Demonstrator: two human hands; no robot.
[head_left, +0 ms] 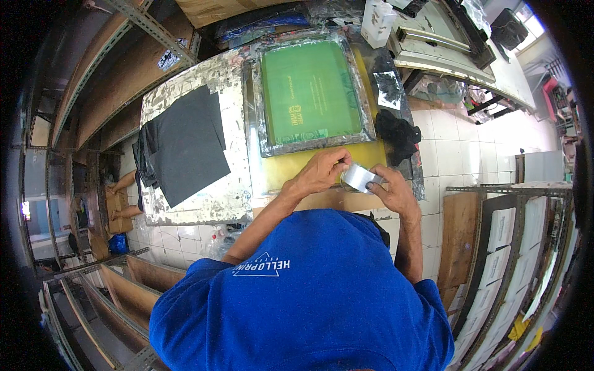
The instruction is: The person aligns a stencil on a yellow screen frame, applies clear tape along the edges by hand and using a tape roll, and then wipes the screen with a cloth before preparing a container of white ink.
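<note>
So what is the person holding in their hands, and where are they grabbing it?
A shiny silver roll of tape. The right hand grips its outer side, and the left hand pinches at its top edge.

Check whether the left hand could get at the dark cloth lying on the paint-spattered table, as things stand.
Probably yes. The dark cloth lies flat and uncovered on the person's left side, with nothing standing between it and the left hand. But that hand is now on the roll of clear tape, shared with the right hand, so it must let go first.
</note>
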